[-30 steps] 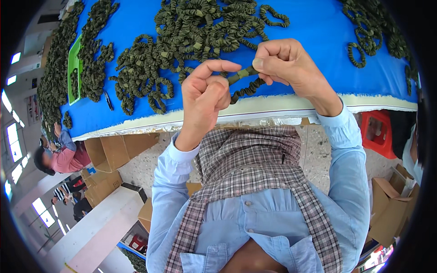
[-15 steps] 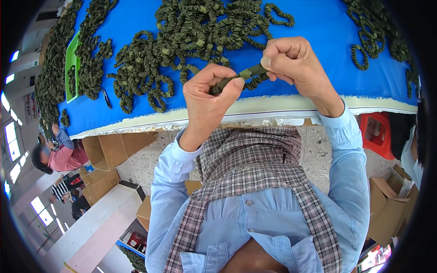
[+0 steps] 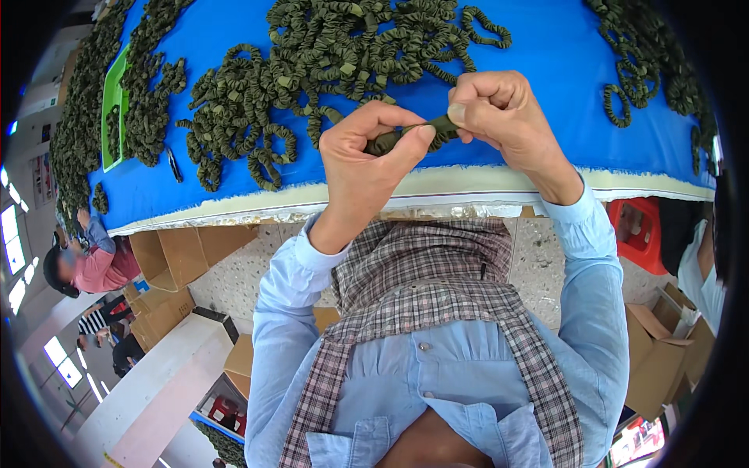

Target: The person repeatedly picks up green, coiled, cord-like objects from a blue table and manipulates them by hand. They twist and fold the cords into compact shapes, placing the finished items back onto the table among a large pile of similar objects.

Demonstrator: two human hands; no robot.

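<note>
A dark green scrunchie [image 3: 441, 127], a ring of gathered fabric, is stretched between my two hands just above the table's front edge. My left hand [image 3: 367, 160] is closed on it, with the thumb and forefinger pinching its near part. From the other side, my right hand [image 3: 503, 117] grips it between the thumb and curled fingers. Part of the ring is hidden by my fingers. Beyond my hands, a big heap of similar scrunchies [image 3: 335, 58] spreads over the blue table cover [image 3: 546, 93]. One loose scrunchie [image 3: 616, 105] lies to the right.
At the left stands a green tray [image 3: 107, 129] beside more scrunchies, with small thread snips [image 3: 173, 165] near it. Below the table edge are a cardboard box [image 3: 183, 253] and a red stool [image 3: 644, 234]. Another person [image 3: 105, 265] sits at the far left.
My hands have come slightly closer together, the right one a little lower. My left thumb and forefinger now cover the flat folded section of fabric that showed between the hands before.
</note>
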